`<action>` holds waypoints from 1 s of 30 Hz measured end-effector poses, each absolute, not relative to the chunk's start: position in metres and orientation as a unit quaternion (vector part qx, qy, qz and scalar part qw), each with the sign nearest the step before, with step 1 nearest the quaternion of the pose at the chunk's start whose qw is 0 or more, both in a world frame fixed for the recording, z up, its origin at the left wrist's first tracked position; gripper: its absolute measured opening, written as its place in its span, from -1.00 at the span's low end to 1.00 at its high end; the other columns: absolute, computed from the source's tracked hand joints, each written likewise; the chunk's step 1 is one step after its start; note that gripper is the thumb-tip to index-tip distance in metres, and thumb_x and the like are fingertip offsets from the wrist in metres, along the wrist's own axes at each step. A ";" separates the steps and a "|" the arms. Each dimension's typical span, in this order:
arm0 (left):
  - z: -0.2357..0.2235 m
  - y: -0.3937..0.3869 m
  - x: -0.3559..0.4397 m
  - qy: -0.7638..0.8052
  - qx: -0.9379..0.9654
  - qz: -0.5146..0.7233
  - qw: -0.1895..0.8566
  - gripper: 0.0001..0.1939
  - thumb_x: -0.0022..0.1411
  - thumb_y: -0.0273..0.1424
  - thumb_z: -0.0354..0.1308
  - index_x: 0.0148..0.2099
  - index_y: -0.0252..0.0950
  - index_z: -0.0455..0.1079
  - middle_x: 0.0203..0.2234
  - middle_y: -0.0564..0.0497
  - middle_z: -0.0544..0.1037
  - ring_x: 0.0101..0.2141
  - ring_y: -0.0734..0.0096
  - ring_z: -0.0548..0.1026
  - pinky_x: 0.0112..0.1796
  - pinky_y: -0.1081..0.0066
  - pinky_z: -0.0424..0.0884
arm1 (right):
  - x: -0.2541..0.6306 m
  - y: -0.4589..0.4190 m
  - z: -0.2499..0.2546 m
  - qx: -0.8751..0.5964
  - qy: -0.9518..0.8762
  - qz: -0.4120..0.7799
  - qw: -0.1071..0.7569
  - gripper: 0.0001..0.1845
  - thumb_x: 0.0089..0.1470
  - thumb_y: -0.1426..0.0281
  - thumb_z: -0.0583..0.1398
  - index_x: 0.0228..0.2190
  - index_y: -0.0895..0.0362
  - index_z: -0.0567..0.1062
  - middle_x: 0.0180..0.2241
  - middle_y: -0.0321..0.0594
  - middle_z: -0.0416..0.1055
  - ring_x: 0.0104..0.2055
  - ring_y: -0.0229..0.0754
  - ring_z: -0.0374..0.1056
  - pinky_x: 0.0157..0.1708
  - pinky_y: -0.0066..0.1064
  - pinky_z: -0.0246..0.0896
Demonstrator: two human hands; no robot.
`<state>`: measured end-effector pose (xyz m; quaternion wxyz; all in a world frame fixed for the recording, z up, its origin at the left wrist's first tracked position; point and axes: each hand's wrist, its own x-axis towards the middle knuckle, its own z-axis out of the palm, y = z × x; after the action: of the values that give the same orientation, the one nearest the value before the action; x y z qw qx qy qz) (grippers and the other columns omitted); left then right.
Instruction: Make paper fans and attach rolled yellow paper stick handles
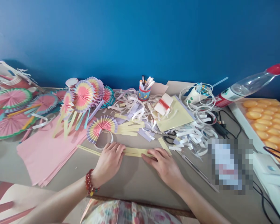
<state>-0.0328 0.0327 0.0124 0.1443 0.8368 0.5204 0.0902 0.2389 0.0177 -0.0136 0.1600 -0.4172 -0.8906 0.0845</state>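
Observation:
In front of me on the table, a pale yellow paper strip (133,151) lies between my hands, with a lengthwise line along it. My left hand (111,157) has curled fingers closed on the strip's left end. At its right end, the fingers and thumb of my right hand (163,163) pinch and press it. Narrow yellow strips (90,150) reach out to the left, partly under my left hand. Just beyond that hand, a pleated pink, yellow and lilac paper fan (99,128) curves beside a white ring like a tape roll (109,137). More yellow strips (128,129) lie behind.
Pink paper sheets (46,152) and several finished fans (84,96) are at left. White paper scraps (189,137), a pen cup (144,93) and yellow sheets (177,115) fill the back. At right are a craft knife (196,169), a plastic bottle (247,87) and cables.

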 end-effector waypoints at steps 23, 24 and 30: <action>0.003 0.024 -0.036 0.518 0.841 0.101 0.116 -0.70 0.32 -0.64 -0.07 -0.02 -0.25 0.36 -0.09 -0.11 0.45 -0.13 0.17 0.40 -0.14 0.18 0.31 | 0.240 0.019 -0.014 -0.407 -0.898 0.063 0.155 -0.64 0.34 0.43 0.08 0.06 -0.08 0.51 -0.10 -0.18 0.51 -0.06 -0.07 0.35 -0.08 -0.26 0.25; 0.004 0.024 -0.036 0.507 0.851 0.092 0.104 -0.64 0.29 -0.67 -0.06 0.00 -0.22 0.39 -0.06 -0.11 0.45 -0.11 0.16 0.40 -0.14 0.18 0.30 | 0.240 0.019 -0.013 -0.407 -0.898 0.062 0.158 -0.64 0.34 0.43 0.07 0.06 -0.08 0.51 -0.11 -0.18 0.51 -0.06 -0.07 0.35 -0.09 -0.26 0.26; 0.004 0.023 -0.037 0.430 0.901 0.038 0.044 -0.41 0.25 -0.65 0.07 0.22 0.02 0.33 0.03 -0.05 0.46 -0.04 0.16 0.37 -0.04 0.15 0.28 | 0.239 0.019 -0.012 -0.410 -0.891 0.074 0.180 -0.64 0.31 0.43 0.13 0.07 -0.10 0.50 -0.10 -0.19 0.51 -0.06 -0.08 0.36 -0.08 -0.27 0.27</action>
<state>-0.0365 0.0231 0.0040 0.0443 0.9010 0.4299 0.0377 0.2389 0.0192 -0.0117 0.1797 -0.4102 -0.8910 0.0743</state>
